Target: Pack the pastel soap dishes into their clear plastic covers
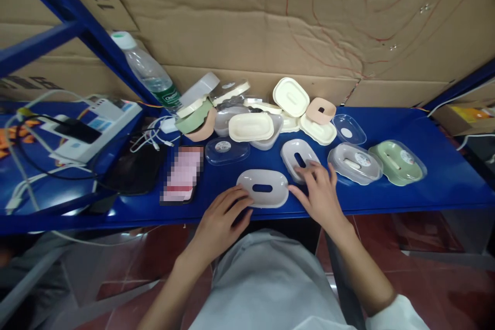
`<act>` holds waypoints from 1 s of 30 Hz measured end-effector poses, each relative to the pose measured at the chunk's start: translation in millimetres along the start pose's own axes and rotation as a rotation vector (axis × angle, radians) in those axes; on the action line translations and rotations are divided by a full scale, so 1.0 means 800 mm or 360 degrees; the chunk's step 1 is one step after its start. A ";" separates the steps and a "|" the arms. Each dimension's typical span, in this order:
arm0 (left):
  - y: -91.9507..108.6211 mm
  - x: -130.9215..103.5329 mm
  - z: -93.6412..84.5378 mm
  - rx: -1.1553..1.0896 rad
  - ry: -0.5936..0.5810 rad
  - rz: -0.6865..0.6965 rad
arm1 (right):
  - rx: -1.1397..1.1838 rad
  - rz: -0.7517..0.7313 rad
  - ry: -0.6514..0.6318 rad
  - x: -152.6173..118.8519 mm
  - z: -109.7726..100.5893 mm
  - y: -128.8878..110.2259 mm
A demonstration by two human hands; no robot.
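A light grey oval dish with a slot [275, 196] lies at the front edge of the blue table. My left hand [224, 216] rests its fingertips on the dish's left rim, fingers apart. Behind and to the right sits a second grey slotted dish [289, 157]. My right hand [319, 193] is spread, its fingers at that second dish's front right part and its thumb beside the right end of the first dish. To the right are a grey dish under a clear cover [361, 169] and a green one under a clear cover [410, 167].
Cream, grey, green and peach parts pile up at the back, with a cream dish [251, 127] among them. A clear lid [228, 151], a phone [183, 172], a leaning bottle [149, 72] and a cabled power strip [96, 131] are on the left. Cardboard [232, 15] stands behind.
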State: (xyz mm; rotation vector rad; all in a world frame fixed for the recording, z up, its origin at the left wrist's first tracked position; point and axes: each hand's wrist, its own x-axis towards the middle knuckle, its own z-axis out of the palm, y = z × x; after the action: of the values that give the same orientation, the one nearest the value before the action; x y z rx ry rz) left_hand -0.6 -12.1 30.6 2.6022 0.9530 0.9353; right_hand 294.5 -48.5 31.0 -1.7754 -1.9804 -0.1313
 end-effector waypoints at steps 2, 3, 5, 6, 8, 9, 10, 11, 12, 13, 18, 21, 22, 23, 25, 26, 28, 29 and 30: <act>0.001 0.001 0.003 -0.0032 0.0030 0.0018 | -0.0062 0.0059 0.0065 -0.007 -0.001 0.011; 0.002 0.001 0.004 -0.0042 0.0037 0.0029 | -0.0076 0.0083 0.0100 -0.011 0.000 0.016; 0.004 0.001 0.006 -0.0048 0.0030 0.0045 | -0.0072 0.0120 0.0167 -0.019 0.001 0.025; 0.003 0.002 0.006 -0.0051 0.0023 0.0051 | -0.0066 0.0135 0.0197 -0.022 0.002 0.027; -0.002 0.008 0.002 -0.0071 0.0008 0.0055 | -0.0055 0.0153 0.0260 -0.026 0.003 0.027; -0.006 0.012 0.000 -0.0077 0.0014 0.0034 | -0.0039 0.0144 0.0292 -0.028 0.003 0.024; -0.013 0.017 -0.003 -0.0064 0.0031 -0.0014 | -0.0007 0.0106 0.0312 -0.030 0.003 0.019; -0.020 0.024 -0.005 -0.0023 0.0053 -0.0084 | 0.0038 0.0029 0.0302 -0.032 0.002 0.012; -0.029 0.030 -0.007 0.0046 0.0073 -0.0174 | 0.0086 -0.0089 0.0247 -0.034 0.001 0.003; -0.037 0.037 -0.009 0.0144 0.0078 -0.0258 | 0.0124 -0.0229 0.0148 -0.035 -0.001 -0.006; -0.059 0.059 -0.008 0.0469 -0.0144 -0.0344 | 0.0172 -0.0470 -0.0206 -0.033 0.002 -0.032; -0.061 0.080 -0.007 0.0497 -0.0089 -0.0291 | 0.0238 -0.0308 -0.0063 -0.031 0.010 -0.031; -0.063 0.091 -0.006 0.0513 -0.0054 -0.0278 | 0.0262 -0.0280 -0.0028 -0.031 0.013 -0.031; -0.067 0.104 -0.005 0.0535 -0.0031 -0.0270 | 0.0295 -0.0264 -0.0002 -0.031 0.016 -0.030; -0.076 0.129 -0.002 0.0585 -0.0057 -0.0281 | 0.0387 -0.0228 0.0050 -0.033 0.018 -0.030; -0.079 0.140 -0.001 0.0591 -0.0082 -0.0290 | 0.0437 -0.0190 0.0089 -0.034 0.018 -0.029; -0.081 0.151 -0.002 0.0574 -0.0105 -0.0294 | 0.0527 -0.0064 0.0193 -0.037 0.016 -0.028; -0.078 0.149 -0.004 0.0543 -0.0090 -0.0280 | 0.0560 0.0013 0.0251 -0.037 0.015 -0.026; -0.073 0.143 -0.007 0.0496 -0.0069 -0.0253 | 0.0587 0.0085 0.0309 -0.038 0.013 -0.025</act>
State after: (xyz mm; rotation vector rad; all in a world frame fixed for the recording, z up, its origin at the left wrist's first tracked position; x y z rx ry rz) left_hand 34.0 106.1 68.1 2.7263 1.3679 0.7385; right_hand 273.9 -75.6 14.3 -1.5145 -1.6919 0.0738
